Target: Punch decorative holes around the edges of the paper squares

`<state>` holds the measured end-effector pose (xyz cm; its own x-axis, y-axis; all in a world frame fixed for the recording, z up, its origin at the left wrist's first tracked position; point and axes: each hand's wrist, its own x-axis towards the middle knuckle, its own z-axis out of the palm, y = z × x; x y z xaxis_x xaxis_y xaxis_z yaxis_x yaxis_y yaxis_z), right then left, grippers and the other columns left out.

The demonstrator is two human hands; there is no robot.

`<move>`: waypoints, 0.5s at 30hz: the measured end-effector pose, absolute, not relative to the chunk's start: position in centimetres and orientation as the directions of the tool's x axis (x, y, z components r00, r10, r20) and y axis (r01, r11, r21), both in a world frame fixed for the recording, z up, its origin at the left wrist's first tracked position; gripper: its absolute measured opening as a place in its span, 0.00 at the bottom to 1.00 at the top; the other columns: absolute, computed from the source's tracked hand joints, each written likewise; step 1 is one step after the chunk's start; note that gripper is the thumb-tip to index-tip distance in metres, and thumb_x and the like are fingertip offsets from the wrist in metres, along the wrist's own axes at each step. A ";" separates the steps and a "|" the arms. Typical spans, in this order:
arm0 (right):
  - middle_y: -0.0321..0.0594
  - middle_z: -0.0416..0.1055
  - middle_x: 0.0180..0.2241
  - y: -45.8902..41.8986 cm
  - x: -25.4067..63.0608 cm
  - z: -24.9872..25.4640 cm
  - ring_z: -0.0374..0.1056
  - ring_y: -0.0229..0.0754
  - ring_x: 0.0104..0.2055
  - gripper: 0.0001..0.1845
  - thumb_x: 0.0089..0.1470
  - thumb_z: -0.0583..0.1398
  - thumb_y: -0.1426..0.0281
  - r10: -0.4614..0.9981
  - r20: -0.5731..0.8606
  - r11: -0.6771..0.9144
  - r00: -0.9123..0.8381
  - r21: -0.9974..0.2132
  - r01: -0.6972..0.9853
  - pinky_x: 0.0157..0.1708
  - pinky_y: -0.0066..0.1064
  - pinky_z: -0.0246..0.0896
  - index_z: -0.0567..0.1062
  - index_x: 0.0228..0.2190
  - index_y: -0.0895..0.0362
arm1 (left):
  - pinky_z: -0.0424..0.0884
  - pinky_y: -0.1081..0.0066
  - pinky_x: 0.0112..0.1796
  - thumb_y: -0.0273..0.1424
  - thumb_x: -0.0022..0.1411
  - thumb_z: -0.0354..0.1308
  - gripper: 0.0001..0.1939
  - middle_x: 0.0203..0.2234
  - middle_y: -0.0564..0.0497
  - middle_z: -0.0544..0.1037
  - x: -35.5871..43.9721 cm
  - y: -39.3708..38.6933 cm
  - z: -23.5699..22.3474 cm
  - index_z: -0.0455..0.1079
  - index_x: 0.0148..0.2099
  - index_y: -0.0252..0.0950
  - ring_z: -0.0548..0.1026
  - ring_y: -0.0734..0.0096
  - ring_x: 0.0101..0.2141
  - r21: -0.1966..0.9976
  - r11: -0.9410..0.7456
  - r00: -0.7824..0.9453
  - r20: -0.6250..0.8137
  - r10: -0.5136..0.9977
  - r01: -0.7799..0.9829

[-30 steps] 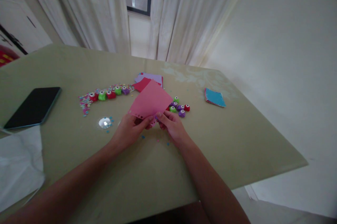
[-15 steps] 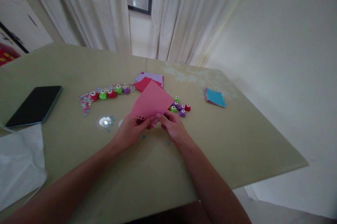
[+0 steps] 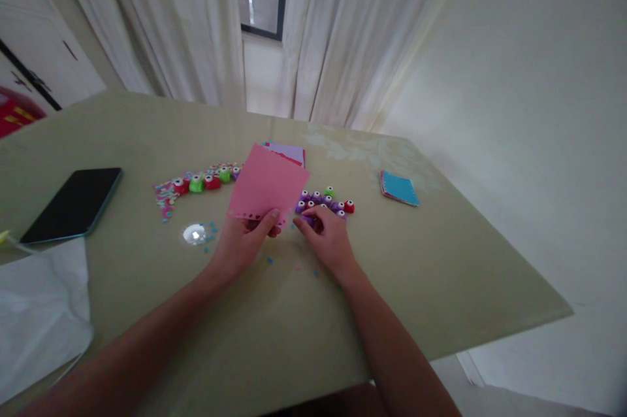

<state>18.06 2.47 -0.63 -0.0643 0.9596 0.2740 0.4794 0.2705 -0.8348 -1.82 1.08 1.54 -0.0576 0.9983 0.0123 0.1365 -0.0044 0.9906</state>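
Observation:
A pink sheet of paper [image 3: 269, 182] is pinched at its lower edge by my left hand [image 3: 245, 238], thumb on top. Small holes run along that edge. Just to the right, apart from the paper, my right hand [image 3: 326, 234] is closed round a small purple paper punch [image 3: 307, 221], partly hidden by the fingers. Behind that hand is a cluster of purple, green and red paper punches [image 3: 337, 206] with eye-like tops, some of them covered by the hand. A few loose paper bits [image 3: 270, 261] lie on the table below the hands.
More punches [image 3: 211, 183] stand in a row before a strip of confetti [image 3: 164, 198]. Behind the pink sheet are purple and red papers [image 3: 289, 151]. A blue-topped paper stack [image 3: 400, 188] lies right; a shiny round disc [image 3: 194, 234], tablet [image 3: 73, 204] and white mask-like sheet [image 3: 44, 312] lie left.
My right hand has drawn the purple punch away from the paper's edge. My left hand has moved the pink sheet slightly left and turned it, so more of the punches behind now show.

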 end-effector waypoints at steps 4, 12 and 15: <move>0.49 0.74 0.47 2.3 18.0 -1.2 0.73 0.49 0.48 0.11 0.66 0.63 0.63 0.896 0.437 0.375 -0.071 -0.663 0.648 0.51 0.41 0.68 0.82 0.41 0.56 | 0.77 0.67 0.30 0.53 0.59 0.65 0.24 0.25 0.46 0.83 -1.7 1.4 1.0 0.76 0.35 0.35 0.81 0.61 0.27 0.997 -0.003 -0.056 0.007 0.998 0.080; 0.47 0.77 0.39 0.8 13.7 2.4 0.71 0.50 0.44 0.10 0.70 0.58 0.68 0.724 0.645 0.607 -0.247 -0.425 0.672 0.49 0.42 0.67 0.80 0.43 0.54 | 0.77 0.63 0.33 0.51 0.64 0.60 0.21 0.27 0.45 0.82 -1.1 2.5 -0.6 0.75 0.33 0.37 0.81 0.58 0.31 0.981 -0.068 0.016 0.066 0.998 0.179; 0.49 0.78 0.45 2.1 8.4 4.6 0.71 0.52 0.50 0.12 0.72 0.58 0.65 0.688 0.511 0.696 -0.515 -0.265 0.667 0.52 0.42 0.67 0.79 0.48 0.56 | 0.77 0.61 0.40 0.48 0.68 0.60 0.17 0.34 0.44 0.82 -0.3 3.4 0.2 0.77 0.38 0.40 0.80 0.55 0.40 0.939 -0.140 0.006 0.146 0.989 0.314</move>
